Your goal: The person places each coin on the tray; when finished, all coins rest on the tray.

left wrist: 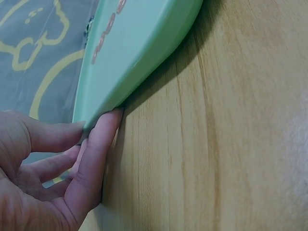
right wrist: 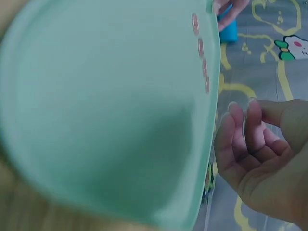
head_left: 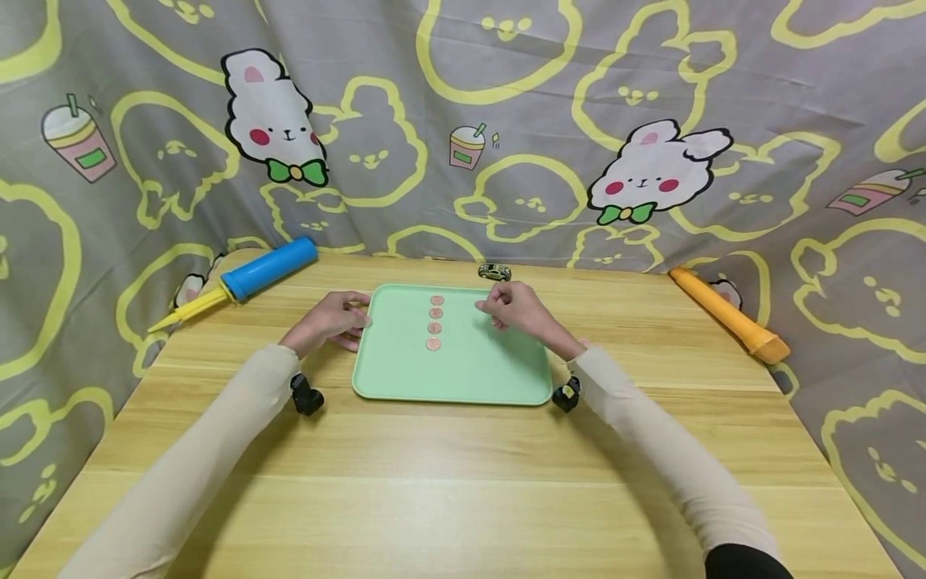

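Observation:
A pale green tray (head_left: pixel 391 374) lies on the wooden table. Several copper-coloured coins (head_left: pixel 434 328) form a column on it, left of its middle. At the tray's left edge, my left hand (head_left: pixel 334 320) pinches the rim, thumb on top and fingers beneath, as the left wrist view shows. My right hand (head_left: pixel 515 310) hovers over the tray's far right part, to the right of the coins. Its fingers (right wrist: pixel 226 139) are loosely bent, with the thumb close to the index finger. Nothing shows between them.
Just behind the tray sits a small patterned toy car (head_left: pixel 495 272). A blue and yellow hand pump (head_left: pixel 269 268) lies at the back left, and an orange stick-like object (head_left: pixel 727 314) at the right edge. A grey patterned curtain (head_left: pixel 405 225) hangs around the table.

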Available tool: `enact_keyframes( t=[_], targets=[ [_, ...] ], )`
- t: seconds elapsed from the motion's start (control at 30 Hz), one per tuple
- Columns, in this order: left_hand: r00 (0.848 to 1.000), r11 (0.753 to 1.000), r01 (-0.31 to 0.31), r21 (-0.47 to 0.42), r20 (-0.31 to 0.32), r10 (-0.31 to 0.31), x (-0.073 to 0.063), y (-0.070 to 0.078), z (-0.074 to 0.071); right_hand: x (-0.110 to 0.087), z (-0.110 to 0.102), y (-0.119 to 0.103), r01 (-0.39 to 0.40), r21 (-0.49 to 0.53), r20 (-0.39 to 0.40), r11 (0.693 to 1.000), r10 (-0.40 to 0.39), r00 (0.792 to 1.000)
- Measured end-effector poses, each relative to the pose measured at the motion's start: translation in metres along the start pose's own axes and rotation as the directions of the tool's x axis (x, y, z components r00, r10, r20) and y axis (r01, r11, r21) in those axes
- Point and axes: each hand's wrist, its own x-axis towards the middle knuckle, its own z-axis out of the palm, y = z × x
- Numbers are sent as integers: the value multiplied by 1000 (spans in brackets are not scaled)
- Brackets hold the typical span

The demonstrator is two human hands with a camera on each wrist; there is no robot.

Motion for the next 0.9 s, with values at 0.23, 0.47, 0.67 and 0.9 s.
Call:
enact_keyframes(
  t=[0.23, 0.47, 0.67, 0.9],
  targets=[
    [1000, 1000, -4, 4, 4, 4, 0, 2, 1, -10, -28, 15, 28, -30, -11, 999, -28, 1000],
    [1000, 1000, -3, 5, 7, 3, 0, 2, 0, -23, -51, 34, 25, -140, -23, 990, -28, 999],
    [1000, 1000, -12, 4, 6, 12, 0, 3, 1, -36, -72, 51, -14, -183, -24, 983, 10, 1000],
    [1000, 1000, -14, 5, 8, 14, -3, 3, 0, -47, -89, 61, -20, -186, 34, 982, 27, 999]
  ],
)
